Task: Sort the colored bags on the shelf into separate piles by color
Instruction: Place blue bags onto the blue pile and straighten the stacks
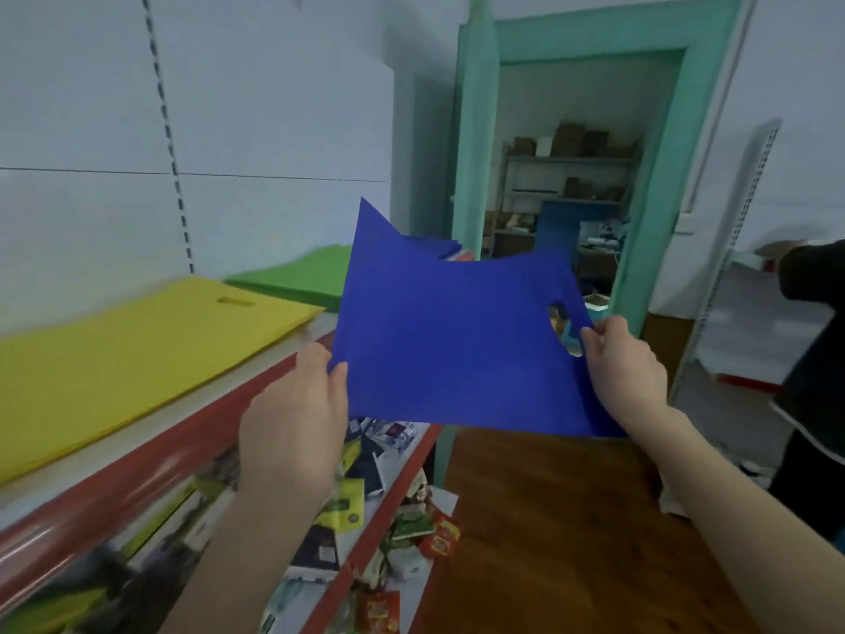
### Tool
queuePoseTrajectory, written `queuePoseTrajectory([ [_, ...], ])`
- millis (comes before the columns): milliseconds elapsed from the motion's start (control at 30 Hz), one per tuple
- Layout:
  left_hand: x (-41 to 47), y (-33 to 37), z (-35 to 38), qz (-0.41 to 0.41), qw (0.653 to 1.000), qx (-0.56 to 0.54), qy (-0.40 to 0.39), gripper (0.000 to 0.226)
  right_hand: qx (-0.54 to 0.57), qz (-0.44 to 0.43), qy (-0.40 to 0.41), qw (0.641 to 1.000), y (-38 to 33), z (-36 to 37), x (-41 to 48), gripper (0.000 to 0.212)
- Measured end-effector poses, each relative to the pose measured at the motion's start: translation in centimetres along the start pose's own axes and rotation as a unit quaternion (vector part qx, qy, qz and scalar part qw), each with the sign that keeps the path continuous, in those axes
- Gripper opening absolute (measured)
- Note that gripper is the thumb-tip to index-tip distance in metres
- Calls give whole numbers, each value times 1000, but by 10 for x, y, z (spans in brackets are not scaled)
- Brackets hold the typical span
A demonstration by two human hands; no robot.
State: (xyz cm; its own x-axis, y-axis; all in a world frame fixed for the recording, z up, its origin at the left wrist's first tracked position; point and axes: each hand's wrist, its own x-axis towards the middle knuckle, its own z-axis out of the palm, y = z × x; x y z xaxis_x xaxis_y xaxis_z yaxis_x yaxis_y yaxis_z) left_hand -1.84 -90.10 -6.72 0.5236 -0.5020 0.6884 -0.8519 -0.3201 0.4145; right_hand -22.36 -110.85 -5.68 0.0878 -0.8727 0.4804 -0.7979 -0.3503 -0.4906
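A blue bag (448, 340) hangs flat in the air in front of me, its cut-out handle at the right. My left hand (297, 414) pinches its lower left edge, thumb on top. My right hand (626, 368) pinches the right edge beside the handle hole. On the white shelf (320, 327) to the left lies a yellow bag pile (137, 354). Behind it lies a green bag pile (302, 276). A sliver of a blue pile (446, 247) shows past the held bag's top edge.
The shelf has a red front rail (137, 478). Lower shelves hold several small packets (356, 510). A brown wooden counter (548, 533) lies under my right arm. A person in dark clothes (814, 359) stands at the right. A green-framed doorway (567, 176) opens ahead.
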Motion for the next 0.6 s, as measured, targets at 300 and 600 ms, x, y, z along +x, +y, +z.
queuePoseTrajectory([
  [300, 100, 44, 134, 51, 997, -55, -23, 18, -5, 51, 35, 998, 58, 44, 120, 32],
  [600, 178, 83, 261, 49, 997, -51, -34, 16, -8, 2, 18, 1000, 101, 115, 278, 33],
])
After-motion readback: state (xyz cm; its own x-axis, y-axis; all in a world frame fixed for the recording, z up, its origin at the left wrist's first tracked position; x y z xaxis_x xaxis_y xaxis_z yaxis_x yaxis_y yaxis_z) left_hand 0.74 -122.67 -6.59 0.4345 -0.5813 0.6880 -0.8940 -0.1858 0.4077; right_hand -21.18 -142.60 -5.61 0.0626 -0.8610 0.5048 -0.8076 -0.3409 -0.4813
